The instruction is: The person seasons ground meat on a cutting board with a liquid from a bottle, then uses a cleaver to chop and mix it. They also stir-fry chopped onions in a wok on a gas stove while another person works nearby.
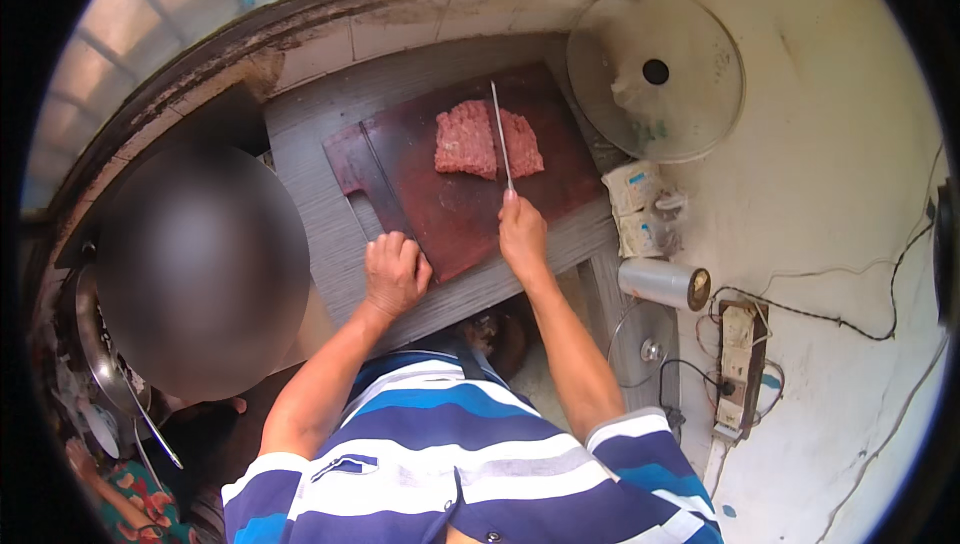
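Minced meat (466,140) lies flattened on a dark reddish-brown cutting board (450,217), parted into a larger left piece and a smaller right piece. My right hand (523,232) grips the handle of a knife (502,135), whose blade, seen nearly edge-on, stands along the gap between the pieces. The handle is mostly hidden in the fist. My left hand (396,270) rests with curled fingers at the board's near left corner, below its slot-shaped grip hole. Whether these fingers clasp the board's edge, I cannot tell.
The board lies on a grey wood-grain counter (315,191). Along the right wall are a round glass lid (675,116), small packets (634,191), a silvery cylinder (660,283) and a wired socket strip (739,371). At left, another person's arm (120,499) is near a metal wok (101,364); a blurred oval hides much there.
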Motion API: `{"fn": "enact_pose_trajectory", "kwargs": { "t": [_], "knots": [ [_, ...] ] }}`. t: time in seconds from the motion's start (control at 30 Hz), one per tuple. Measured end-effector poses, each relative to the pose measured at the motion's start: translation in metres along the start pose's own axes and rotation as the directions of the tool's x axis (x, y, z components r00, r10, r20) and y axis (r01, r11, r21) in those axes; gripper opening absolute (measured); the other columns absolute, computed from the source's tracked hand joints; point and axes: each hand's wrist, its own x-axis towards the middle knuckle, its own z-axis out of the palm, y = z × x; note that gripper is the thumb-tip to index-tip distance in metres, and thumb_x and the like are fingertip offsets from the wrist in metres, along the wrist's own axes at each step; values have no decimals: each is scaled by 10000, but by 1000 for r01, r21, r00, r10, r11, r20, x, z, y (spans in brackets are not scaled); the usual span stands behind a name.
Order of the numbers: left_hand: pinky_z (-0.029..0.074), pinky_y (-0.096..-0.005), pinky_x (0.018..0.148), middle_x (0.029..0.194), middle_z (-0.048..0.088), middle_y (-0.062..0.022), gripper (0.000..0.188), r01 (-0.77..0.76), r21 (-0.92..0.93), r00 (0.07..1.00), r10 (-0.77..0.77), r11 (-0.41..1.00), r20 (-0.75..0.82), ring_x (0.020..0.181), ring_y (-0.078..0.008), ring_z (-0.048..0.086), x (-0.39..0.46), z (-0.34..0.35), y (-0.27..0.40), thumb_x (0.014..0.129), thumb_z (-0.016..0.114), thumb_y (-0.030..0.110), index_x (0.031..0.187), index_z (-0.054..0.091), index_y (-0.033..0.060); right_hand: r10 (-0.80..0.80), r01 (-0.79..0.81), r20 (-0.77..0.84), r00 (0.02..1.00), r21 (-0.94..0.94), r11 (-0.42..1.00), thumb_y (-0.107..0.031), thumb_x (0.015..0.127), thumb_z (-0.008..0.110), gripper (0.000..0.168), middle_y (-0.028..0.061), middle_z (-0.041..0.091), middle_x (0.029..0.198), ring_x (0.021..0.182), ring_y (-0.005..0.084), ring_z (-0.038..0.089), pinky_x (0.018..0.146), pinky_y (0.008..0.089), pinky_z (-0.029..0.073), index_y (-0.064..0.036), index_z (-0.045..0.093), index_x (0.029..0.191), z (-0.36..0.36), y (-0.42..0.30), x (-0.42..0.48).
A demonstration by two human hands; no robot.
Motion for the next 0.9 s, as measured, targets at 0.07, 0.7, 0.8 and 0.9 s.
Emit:
{"fn": "enact_pose_trajectory", "kwargs": {
  "t": [0.07,0.7,0.8,0.9],
  "knots": [
    [389,-453,717,870,497,-127,158,26,12,999,-26,1000,-21,817,-324,515,7,-3,3,750,696,136,804,556,86,-45,44,-27,999,-9,999,-395,1087,449,496,311,654,839,851,553,614,728,608,454,23,616,878,8,0,-2],
    [386,-446,709,855,498,-115,169,20,33,1000,-19,999,-18,810,-315,513,8,-6,5,746,702,159,793,553,94,-76,77,74,994,-14,997,-418,1087,455,491,323,656,813,831,560,624,690,608,474,6,611,896,15,-41,-36],
    [386,-447,707,854,497,-117,167,19,36,1000,-18,999,-19,807,-317,512,9,-7,6,751,698,158,794,551,90,-83,85,67,994,-28,996,-412,1086,463,489,319,655,811,823,555,626,675,604,474,7,602,875,26,-29,-27],
    [385,-448,706,853,496,-119,163,10,36,1000,-9,999,-10,805,-320,510,9,-9,7,757,693,152,798,549,86,-57,57,-7,998,76,995,-402,1088,460,491,315,654,808,821,555,625,675,603,474,13,608,870,15,-27,-30]
  ]
}}
